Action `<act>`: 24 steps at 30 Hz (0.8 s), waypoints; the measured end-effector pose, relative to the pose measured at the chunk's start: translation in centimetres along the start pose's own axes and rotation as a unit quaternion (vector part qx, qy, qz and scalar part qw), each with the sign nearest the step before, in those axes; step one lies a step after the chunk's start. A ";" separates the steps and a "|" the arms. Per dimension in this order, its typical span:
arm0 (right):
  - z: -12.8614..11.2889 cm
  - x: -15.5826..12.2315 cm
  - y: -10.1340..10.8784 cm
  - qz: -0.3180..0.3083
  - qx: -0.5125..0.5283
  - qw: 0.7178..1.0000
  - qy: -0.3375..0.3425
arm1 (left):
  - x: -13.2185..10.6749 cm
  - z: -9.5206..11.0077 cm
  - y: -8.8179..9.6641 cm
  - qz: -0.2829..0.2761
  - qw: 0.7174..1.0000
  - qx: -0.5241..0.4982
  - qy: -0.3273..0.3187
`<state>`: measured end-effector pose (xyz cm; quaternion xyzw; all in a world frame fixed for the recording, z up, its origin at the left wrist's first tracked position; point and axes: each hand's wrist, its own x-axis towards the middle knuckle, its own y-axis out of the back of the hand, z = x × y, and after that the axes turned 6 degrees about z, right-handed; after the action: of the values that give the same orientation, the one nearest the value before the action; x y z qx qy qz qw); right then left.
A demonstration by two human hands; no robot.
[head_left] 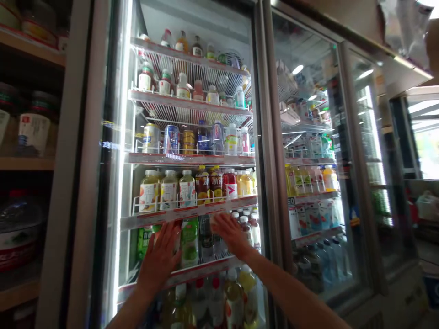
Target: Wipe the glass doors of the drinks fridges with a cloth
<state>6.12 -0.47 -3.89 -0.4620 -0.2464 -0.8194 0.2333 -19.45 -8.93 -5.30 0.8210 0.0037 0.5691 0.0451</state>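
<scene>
- Bottles [190, 240] of green drink are kept on the second shelf from the bottom [202, 270] of the lit cooler [118, 183], between the two hands.
- The left hand [159, 260] is laid open, fingers spread, against the bottles at the left end of that row. No grip is closed on any of them.
- The right hand [230, 233] is held open and flat over the white-capped bottles [245, 223] at the right of the row, and appears to touch their tops.
- The step in hand is judged to be the straightening or pushing back of this row, not a lifting out.
- For a next move, an even push from both sides would be called for. It would need to be kept low under the yellow drinks [178, 192] just above, so that no bottle is tipped over the shelf's front edge.
- A closed glass door [308, 183] is seen to the right, and a wooden shelf [27, 162] with jars [34, 130] to the left.
</scene>
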 end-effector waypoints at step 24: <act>5.0 -1.5 1.6 0.025 0.032 0.984 -0.175 | 8.8 7.5 -5.5 0.052 0.996 -0.007 -0.067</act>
<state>10.98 1.67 -2.62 -0.5964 -0.2976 -0.7117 0.2219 -9.09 -3.43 -0.17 0.8561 -0.0460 0.5143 0.0212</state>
